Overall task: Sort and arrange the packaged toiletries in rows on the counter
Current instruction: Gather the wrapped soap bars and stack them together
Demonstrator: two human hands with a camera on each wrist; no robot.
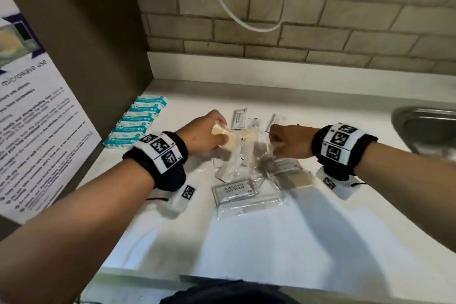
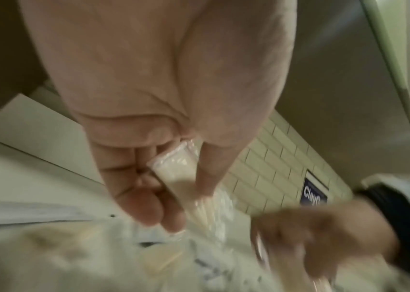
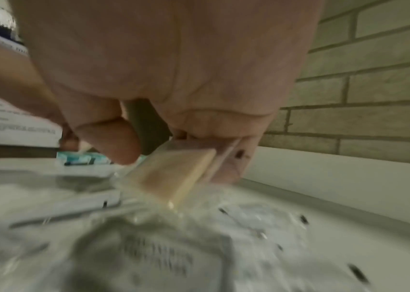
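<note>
Left hand (image 1: pixel 204 134) and right hand (image 1: pixel 290 142) each pinch a clear-wrapped cream soap bar (image 3: pixel 173 175) in their fingers; light, stiff, wrapper probably slippery, best held across its flat faces.

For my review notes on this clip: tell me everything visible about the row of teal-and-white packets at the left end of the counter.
The teal-and-white packets lie flat on the white counter in one neat row of about six, long sides touching, running along the brown cabinet side. Each looks like a soft, glossy wrapper, sealed, with print too small to read. Neither hand touches them; the left hand is nearest. The right wrist view shows the row's edge, blurred.
</note>
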